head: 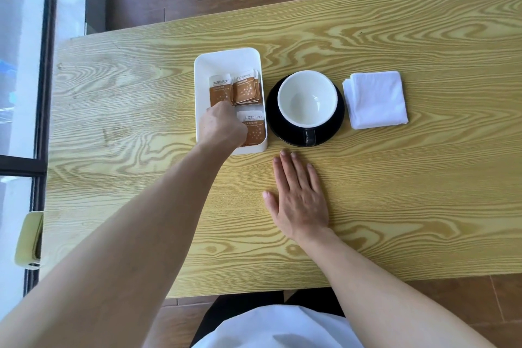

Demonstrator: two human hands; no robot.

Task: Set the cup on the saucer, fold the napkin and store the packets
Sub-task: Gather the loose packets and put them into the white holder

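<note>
The left hand [223, 124] reaches into the white tray [226, 58], knuckles up, fingers curled under; whether it grips a sugar packet cannot be told. Sugar packets [245, 87] lie in the tray just beyond and beside that hand. The right hand [299, 195] rests flat and spread on the wooden table [395, 178]. The cup [308, 97] sits on the black saucer [272, 102] just beyond it; the folded napkin [375, 99] lies further right. Risk: withdrawing the left hand carelessly could drag packets askew or nudge the tray against the saucer.

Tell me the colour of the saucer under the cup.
Black, a glossy saucer beneath the white-lined cup; seen in the head view.
</note>
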